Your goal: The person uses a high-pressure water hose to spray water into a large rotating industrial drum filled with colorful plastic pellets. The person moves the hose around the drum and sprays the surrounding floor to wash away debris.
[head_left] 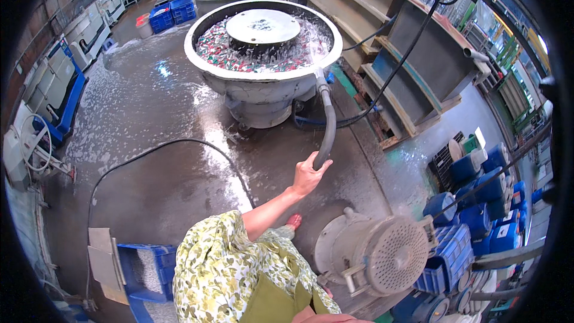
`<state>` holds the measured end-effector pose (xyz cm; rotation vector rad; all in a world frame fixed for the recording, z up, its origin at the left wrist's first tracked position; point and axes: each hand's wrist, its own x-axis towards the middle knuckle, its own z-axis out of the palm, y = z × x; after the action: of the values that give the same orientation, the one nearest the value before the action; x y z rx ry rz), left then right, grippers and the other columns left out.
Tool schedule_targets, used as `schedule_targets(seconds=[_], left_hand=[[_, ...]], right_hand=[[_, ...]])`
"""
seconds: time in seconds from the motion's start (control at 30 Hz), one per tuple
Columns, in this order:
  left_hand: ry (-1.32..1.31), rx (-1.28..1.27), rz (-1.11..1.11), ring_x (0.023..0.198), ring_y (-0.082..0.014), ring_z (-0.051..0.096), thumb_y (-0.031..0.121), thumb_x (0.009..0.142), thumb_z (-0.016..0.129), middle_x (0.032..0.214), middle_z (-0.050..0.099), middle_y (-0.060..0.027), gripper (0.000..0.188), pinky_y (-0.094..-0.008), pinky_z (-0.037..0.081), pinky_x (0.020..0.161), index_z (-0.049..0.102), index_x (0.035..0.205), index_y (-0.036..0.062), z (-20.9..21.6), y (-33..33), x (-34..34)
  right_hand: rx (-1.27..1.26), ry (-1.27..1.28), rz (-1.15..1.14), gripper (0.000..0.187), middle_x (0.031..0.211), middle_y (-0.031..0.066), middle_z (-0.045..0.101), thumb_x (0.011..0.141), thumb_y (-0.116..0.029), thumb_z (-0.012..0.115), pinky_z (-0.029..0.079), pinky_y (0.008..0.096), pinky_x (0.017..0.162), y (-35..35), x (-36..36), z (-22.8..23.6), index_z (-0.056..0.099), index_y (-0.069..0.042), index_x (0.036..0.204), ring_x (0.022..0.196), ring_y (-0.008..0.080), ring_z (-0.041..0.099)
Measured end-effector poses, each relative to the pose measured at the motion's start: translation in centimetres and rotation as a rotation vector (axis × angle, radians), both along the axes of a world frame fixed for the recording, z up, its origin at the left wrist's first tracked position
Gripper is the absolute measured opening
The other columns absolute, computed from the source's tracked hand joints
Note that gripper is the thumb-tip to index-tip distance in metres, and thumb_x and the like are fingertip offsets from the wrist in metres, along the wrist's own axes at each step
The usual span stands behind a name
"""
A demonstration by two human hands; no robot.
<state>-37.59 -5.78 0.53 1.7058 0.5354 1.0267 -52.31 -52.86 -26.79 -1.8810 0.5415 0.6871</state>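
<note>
My left hand (309,176) is closed around the near part of a grey hose (329,131), with the arm stretched forward. The hose reaches up to the right front rim of a large round vibratory tumbler bowl (263,76). Many small red, green and white pieces (216,49) fill the bowl around its raised round centre cover (263,26). White streaks of water show inside, above the hose's far end. Only a skin-coloured patch, perhaps my right hand or forearm (332,318), shows at the lower edge; its fingers cannot be seen.
A metal drum with a perforated round lid (399,255) stands near right, beside blue crates (445,257) and blue barrels (475,221). Blue bins (128,269) sit near left. A black hose (173,142) crosses the wet floor. Another tumbler bowl (206,5) stands behind.
</note>
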Motion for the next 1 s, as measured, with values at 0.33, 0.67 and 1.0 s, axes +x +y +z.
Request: schedule_targets(seconds=[0.33, 0.67, 1.0], left_hand=[[-0.055, 0.043, 0.103, 0.058, -0.0205, 0.065, 0.019, 0.079, 0.072, 0.069, 0.065, -0.013, 0.025, -0.0301, 0.047, 0.05, 0.061, 0.093, 0.0019, 0.2, 2.7, 15.2], [-0.075, 0.112, 0.22, 0.057, -0.0074, 0.058, 0.015, 0.078, 0.073, 0.068, 0.064, -0.008, 0.024, -0.0266, 0.047, 0.053, 0.061, 0.094, 0.0019, 3.6, 5.1, 23.6], [-0.104, 0.245, 0.487, 0.061, -0.0076, 0.062, 0.012, 0.078, 0.072, 0.073, 0.067, -0.0096, 0.025, -0.0262, 0.047, 0.054, 0.062, 0.098, 0.0026, 6.2, 9.6, 31.0]], right_hand=[[-0.164, -0.726, -0.072, 0.044, 0.078, 0.0095, 0.055, 0.087, 0.0, 0.037, 0.041, 0.0279, 0.049, 6.6, 18.2, 8.5, 0.046, -0.002, 0.13, 0.053, 0.0158, 0.048], [0.082, -0.986, 0.124, 0.044, 0.078, 0.0064, 0.05, 0.09, -0.002, 0.04, 0.042, 0.0268, 0.058, 17.5, 38.9, 17.1, 0.041, -0.002, 0.134, 0.059, 0.0145, 0.045], [0.121, -0.942, 0.257, 0.039, 0.082, 0.0073, 0.051, 0.093, -0.004, 0.038, 0.04, 0.0268, 0.057, 19.6, 57.9, 18.1, 0.044, -0.002, 0.131, 0.061, 0.0137, 0.044]])
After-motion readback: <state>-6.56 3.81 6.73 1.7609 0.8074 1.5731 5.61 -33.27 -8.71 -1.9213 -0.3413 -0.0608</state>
